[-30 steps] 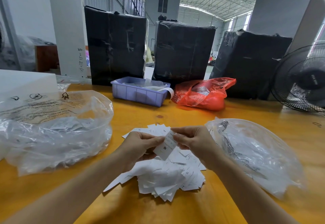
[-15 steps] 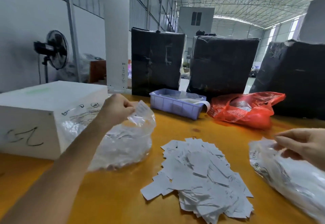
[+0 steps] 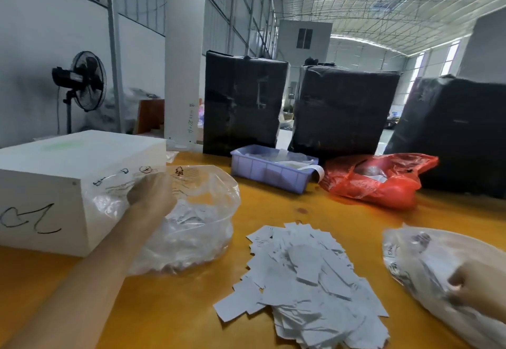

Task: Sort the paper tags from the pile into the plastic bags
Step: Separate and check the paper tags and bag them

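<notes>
A loose pile of white paper tags (image 3: 306, 280) lies on the orange table (image 3: 276, 209) in front of me. A clear plastic bag (image 3: 202, 228) with tags inside sits to its left. My left hand (image 3: 150, 196) reaches into that bag's mouth, seen from the back and blurred, so its fingers and any tag are hidden. A second clear plastic bag (image 3: 416, 255) with tags lies at the right. My right hand (image 3: 476, 291) is on or in it at the frame's edge, fingers curled but blurred.
A white box (image 3: 54, 184) with marker writing stands behind the left bag. At the back are a blue bin (image 3: 268, 170), a red plastic bag (image 3: 377, 181) and three black wrapped bundles (image 3: 243, 107). A fan (image 3: 87, 82) stands far left.
Both hands held a tag over the pile a second ago. The left hand then carried a tag to the left bag and now reaches into it. The right hand dropped onto the right bag.
</notes>
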{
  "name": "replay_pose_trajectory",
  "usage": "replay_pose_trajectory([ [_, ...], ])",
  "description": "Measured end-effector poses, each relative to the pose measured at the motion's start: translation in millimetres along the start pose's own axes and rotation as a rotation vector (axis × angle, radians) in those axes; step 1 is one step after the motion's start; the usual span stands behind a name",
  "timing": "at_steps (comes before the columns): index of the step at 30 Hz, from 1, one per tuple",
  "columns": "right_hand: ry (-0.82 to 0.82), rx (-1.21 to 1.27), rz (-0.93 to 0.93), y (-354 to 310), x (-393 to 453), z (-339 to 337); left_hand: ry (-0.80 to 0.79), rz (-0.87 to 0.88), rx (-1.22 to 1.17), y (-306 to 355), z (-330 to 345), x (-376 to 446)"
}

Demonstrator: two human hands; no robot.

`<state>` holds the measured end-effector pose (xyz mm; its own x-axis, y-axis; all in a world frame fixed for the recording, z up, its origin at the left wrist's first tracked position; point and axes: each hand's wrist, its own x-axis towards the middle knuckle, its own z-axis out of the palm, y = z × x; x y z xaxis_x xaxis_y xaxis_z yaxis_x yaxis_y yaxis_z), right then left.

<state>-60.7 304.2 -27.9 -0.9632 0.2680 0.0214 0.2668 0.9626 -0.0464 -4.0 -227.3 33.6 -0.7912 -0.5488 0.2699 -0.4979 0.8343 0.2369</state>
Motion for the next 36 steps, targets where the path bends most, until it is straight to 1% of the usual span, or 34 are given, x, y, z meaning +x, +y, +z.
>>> replay_pose_trajectory([
  [1, 0.004, 0.052, -0.061, -11.1, -16.5, -2.8, 0.014, 0.028, -0.033, 2.4, -0.2, 2.4],
  [3, 0.010, 0.107, -0.077, -16.4, -28.6, -14.0, 0.117, 0.131, -0.149, 12.4, 0.6, -1.6],
  [6, 0.094, 0.268, -0.046, -11.1, -34.8, -18.8, 0.266, 0.422, -0.334, 48.5, 6.8, -25.2],
  [8, 0.105, 0.251, -0.018, -11.0, -42.8, -22.9, 0.306, 0.595, -0.396, 68.7, 14.6, -44.7],
  [10, 0.058, 0.217, 0.015, -8.0, -41.5, -23.3, 0.295, 0.717, -0.434, 89.0, 24.7, -68.4],
  [12, 0.001, 0.152, 0.055, -4.1, -41.3, -21.1, 0.229, 0.861, -0.452, 105.1, 36.8, -91.2],
  [14, -0.014, 0.167, 0.067, -1.8, -38.8, -20.6, 0.154, 0.967, -0.462, 115.4, 53.6, -104.9],
  [15, 0.007, 0.189, 0.063, -1.2, -38.1, -21.7, 0.108, 1.001, -0.461, 118.9, 62.0, -108.6],
  [19, 0.095, 0.268, 0.047, 2.3, -35.3, -22.1, -0.115, 0.990, -0.498, 124.9, 83.1, -113.5],
  [22, 0.107, 0.240, 0.072, 2.0, -33.7, -17.1, -0.234, 0.919, -0.538, 128.3, 87.2, -112.5],
  [23, 0.111, 0.214, 0.078, 1.2, -33.2, -15.5, -0.250, 0.898, -0.539, 129.5, 87.8, -112.4],
  [31, 0.264, 0.142, 0.115, -11.9, -49.6, -10.8, -0.209, 0.745, -0.635, 132.5, 92.7, -128.9],
  [34, 0.355, 0.206, 0.108, -13.4, -58.3, -2.7, -0.200, 0.715, -0.648, 132.7, 92.6, -130.4],
  [36, 0.460, 0.271, 0.091, -14.2, -63.8, 1.0, -0.186, 0.703, -0.652, 133.0, 92.4, -131.9],
])
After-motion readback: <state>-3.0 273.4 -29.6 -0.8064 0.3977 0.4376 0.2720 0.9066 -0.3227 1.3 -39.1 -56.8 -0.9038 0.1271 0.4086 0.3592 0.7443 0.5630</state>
